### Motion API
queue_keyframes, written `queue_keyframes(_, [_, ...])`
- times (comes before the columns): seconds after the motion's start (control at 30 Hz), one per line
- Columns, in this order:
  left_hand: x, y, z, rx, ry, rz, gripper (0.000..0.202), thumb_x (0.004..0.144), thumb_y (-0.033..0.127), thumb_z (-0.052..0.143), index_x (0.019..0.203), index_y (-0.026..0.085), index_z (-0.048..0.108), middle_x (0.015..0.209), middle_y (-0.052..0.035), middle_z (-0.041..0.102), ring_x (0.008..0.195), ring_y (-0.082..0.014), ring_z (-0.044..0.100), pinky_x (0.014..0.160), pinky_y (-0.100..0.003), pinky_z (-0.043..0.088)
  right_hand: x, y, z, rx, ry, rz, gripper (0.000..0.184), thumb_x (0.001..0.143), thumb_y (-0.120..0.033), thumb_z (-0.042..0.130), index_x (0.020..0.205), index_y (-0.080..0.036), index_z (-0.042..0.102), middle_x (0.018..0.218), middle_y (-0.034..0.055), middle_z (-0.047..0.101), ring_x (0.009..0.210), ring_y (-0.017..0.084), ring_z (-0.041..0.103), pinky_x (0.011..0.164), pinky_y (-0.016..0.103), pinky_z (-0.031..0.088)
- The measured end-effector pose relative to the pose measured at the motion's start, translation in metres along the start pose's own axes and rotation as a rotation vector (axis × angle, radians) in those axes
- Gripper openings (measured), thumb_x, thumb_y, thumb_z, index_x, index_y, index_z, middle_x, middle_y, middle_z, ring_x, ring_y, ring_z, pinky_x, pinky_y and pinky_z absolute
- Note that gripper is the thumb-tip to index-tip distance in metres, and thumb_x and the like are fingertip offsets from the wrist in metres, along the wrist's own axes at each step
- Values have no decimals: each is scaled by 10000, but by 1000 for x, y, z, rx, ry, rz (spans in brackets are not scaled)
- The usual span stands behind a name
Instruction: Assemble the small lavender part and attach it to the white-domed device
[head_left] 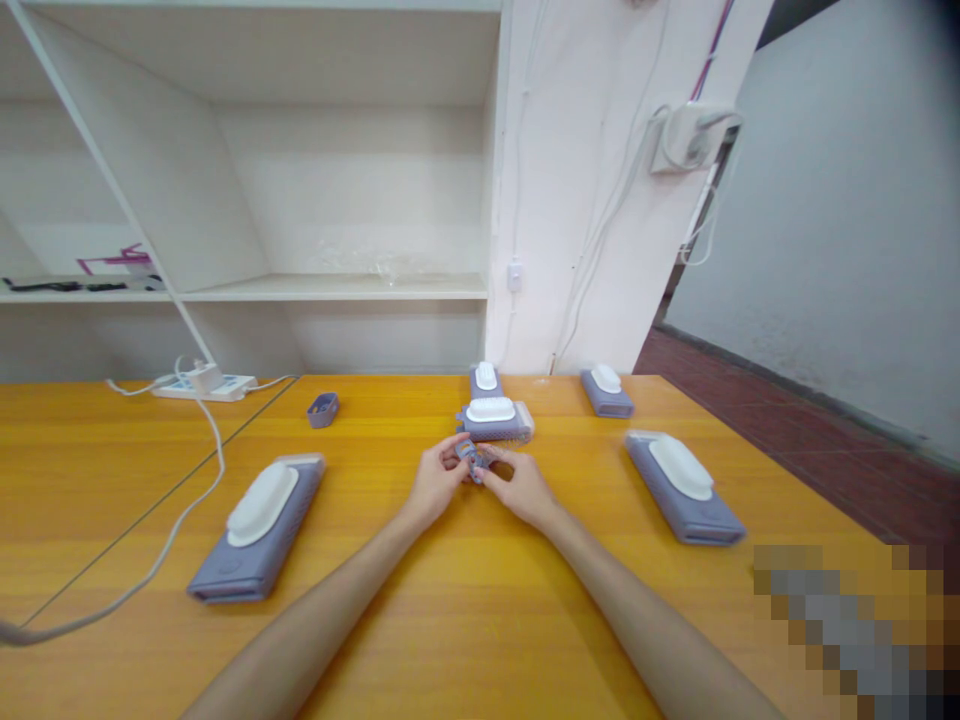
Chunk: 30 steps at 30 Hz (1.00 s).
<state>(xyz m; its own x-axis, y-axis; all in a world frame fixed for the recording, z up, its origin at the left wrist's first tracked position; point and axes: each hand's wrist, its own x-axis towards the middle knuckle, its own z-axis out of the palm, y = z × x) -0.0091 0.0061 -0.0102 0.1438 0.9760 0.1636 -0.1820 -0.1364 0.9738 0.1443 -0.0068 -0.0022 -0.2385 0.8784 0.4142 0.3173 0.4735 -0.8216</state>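
Observation:
Both hands meet over the middle of the table around a small grey-purple plastic part (pixel 472 458) with openings in it; its exact kind is too small to tell. My left hand (pixel 436 482) pinches its left side, and my right hand (pixel 523 487) grips the right side with thumb and fingers. Just beyond the fingers lies a grey-purple case with a white oval brush-like piece on top (pixel 491 412). Behind that one stands a similar case (pixel 486 378).
More such cases lie at the left (pixel 259 525), right (pixel 684 488) and back right (pixel 606 390). A small open purple piece (pixel 322 409) sits back left. A power strip (pixel 204 384) trails a white cable (pixel 219 455) across the left side. White shelves (pixel 337 288) rise behind.

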Motion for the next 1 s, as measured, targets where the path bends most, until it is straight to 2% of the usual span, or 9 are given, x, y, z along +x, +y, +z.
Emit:
queue_keyframes(0.17, [1, -2, -1, 36, 6, 40, 505, 664, 253, 644, 1130, 101, 520, 893, -111, 661, 701, -151, 622, 621, -254, 497, 1, 3, 1, -97, 108, -63, 335, 710, -307, 644, 1030, -222, 599, 1054, 34, 600, 986, 197, 544, 907, 359, 420])
queue_keyframes(0.33, [1, -2, -1, 43, 3, 66, 496, 676, 251, 634, 1136, 107, 518, 958, -122, 647, 785, -168, 620, 673, -268, 500, 1, 6, -1, -180, 106, -77, 270, 731, -288, 630, 998, -254, 611, 986, 14, 625, 925, 184, 564, 858, 339, 435])
queue_keyframes(0.5, [0, 2, 1, 33, -43, 27, 530, 693, 241, 619, 1183, 102, 476, 992, -138, 634, 750, -155, 619, 653, -263, 498, 1, 10, -1, -167, 123, -73, 225, 738, -280, 622, 962, -257, 625, 978, 6, 628, 931, 183, 562, 859, 332, 429])
queue_keyframes(0.63, [-2, 6, 2, 19, -92, 10, 551, 690, 235, 624, 1201, 103, 464, 1020, -147, 624, 777, -161, 616, 669, -264, 492, 1, 11, -1, -284, 139, -80, 212, 734, -291, 635, 941, -246, 630, 908, 14, 642, 855, 185, 572, 812, 333, 425])
queue_keyframes(0.8, [-3, 6, 3, 20, -107, 19, 530, 694, 230, 617, 1189, 105, 475, 1004, -136, 632, 838, -174, 609, 736, -285, 480, 0, 7, -2, -358, 144, -111, 184, 744, -297, 638, 909, -219, 621, 852, 17, 633, 809, 168, 555, 756, 301, 406])
queue_keyframes(1.0, [-3, 5, 4, 9, -100, 20, 516, 703, 209, 599, 1185, 83, 464, 957, -128, 640, 808, -170, 608, 714, -287, 483, -1, 3, -1, -351, 152, -135, 185, 724, -273, 668, 896, -239, 609, 842, -12, 621, 810, 155, 545, 754, 285, 388])
